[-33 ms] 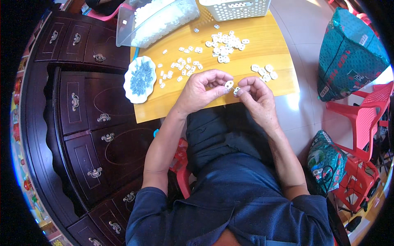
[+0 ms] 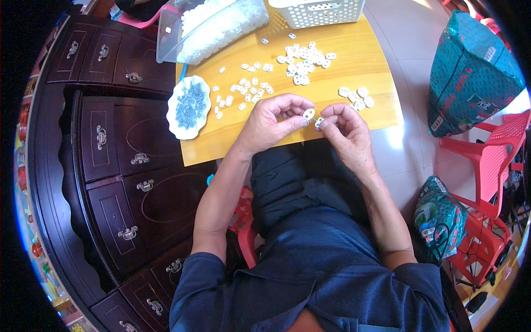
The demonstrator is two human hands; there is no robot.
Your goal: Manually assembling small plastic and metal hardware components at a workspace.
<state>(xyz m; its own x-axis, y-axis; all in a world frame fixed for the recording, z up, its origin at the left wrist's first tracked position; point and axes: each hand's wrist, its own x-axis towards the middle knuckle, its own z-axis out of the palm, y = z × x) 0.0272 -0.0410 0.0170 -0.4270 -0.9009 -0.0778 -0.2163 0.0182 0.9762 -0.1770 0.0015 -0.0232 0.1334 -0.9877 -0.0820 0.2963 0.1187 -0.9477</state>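
White holed piece (image 2: 309,114) is being clamped by fingers (image 2: 294,125) of the left hand (image 2: 266,122), second piece (image 2: 318,123) by the right hand's (image 2: 349,134), both right of the scalloped dish (image 2: 185,134); no change is showing.

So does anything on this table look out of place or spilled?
One thing: the scalloped white dish of small bluish-grey pieces appears to jut past the table's left edge, so it could be easily knocked. The loose white pieces lie in scattered groups, but nothing looks clearly spilled.
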